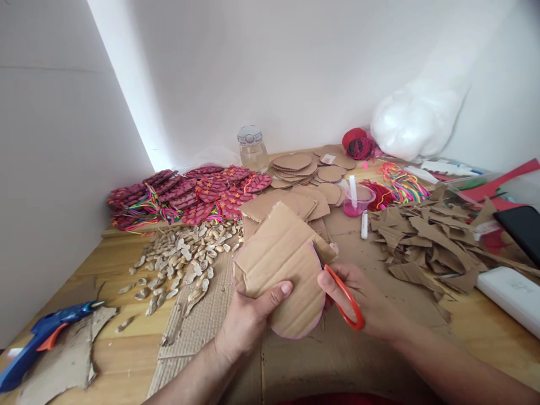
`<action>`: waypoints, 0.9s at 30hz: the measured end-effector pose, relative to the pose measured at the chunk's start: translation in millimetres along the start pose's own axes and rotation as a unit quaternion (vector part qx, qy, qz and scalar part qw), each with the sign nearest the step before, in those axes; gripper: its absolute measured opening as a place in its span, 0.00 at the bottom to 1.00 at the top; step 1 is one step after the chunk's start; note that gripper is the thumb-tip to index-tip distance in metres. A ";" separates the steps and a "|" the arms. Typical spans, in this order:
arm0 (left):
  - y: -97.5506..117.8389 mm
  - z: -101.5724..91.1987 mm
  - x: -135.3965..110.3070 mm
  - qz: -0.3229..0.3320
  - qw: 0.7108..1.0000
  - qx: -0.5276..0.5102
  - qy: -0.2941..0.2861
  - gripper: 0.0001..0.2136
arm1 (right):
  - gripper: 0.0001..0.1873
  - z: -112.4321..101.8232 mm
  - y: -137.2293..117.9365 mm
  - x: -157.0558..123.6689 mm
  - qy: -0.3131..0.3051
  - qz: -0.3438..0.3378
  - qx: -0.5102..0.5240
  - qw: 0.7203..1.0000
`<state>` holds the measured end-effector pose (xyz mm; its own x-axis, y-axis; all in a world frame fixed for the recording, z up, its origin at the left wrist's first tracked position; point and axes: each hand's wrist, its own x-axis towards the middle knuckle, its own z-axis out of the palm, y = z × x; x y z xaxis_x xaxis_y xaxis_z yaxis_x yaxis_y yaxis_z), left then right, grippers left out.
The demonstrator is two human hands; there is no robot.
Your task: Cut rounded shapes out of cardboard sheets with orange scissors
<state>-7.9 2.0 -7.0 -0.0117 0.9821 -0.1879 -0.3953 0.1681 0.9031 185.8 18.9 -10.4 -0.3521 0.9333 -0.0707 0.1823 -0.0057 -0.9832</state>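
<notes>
Left hand (252,316): fingers closed on the cardboard (284,256)
Right hand (373,301): fingers curled through scissors (350,297), at cardboard's right edge
Peanut shells (181,256): left of cardboard

Matt, ridged cardboard (291,270); scissors (345,291) with glossy plastic handles; clear glass jar (253,158); bench (133,360) of smooth wood.

Scissors (345,301): one pair is cutting
Card (278,267): many are overlapping
Glue gun (40,336): one is lying
Jar (253,157): one is standing
Cup (358,206): one is standing
Phone (522,229): one is lying
</notes>
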 end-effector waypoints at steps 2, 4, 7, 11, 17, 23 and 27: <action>-0.6 -3.2 0.3 -0.002 1.000 0.012 -0.003 0.38 | 0.31 0.1 -0.3 0.4 -0.021 0.020 0.031 0.999; -0.9 -3.8 -0.3 -0.007 1.000 0.015 -0.007 0.39 | 0.32 0.9 -1.5 0.5 -0.024 0.047 0.056 0.997; -2.8 0.1 -2.5 -0.010 1.000 0.001 -0.005 0.37 | 0.32 3.0 -2.3 0.1 0.005 0.070 0.070 0.995; -8.1 5.2 -5.0 0.012 1.000 -0.017 0.000 0.32 | 0.29 5.2 2.8 -0.3 0.030 0.077 0.075 0.994; -3.8 1.6 -3.5 0.004 1.000 -0.022 -0.013 0.36 | 0.30 3.3 6.5 1.8 0.016 0.088 0.077 0.993; 9.7 -10.4 8.8 0.082 0.994 -0.007 0.073 0.37 | 0.30 1.2 -0.1 -2.5 -0.083 0.033 0.022 0.996; 14.6 -12.5 13.1 0.075 0.995 -0.027 0.062 0.40 | 0.28 -13.6 -10.1 2.1 0.111 -0.011 0.036 0.993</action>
<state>-25.3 16.3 -1.1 -0.1856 0.9774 -0.1008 -0.4285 0.0118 0.9035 195.7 25.8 1.7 -0.1418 0.9897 -0.0189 0.1084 -0.0035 -0.9941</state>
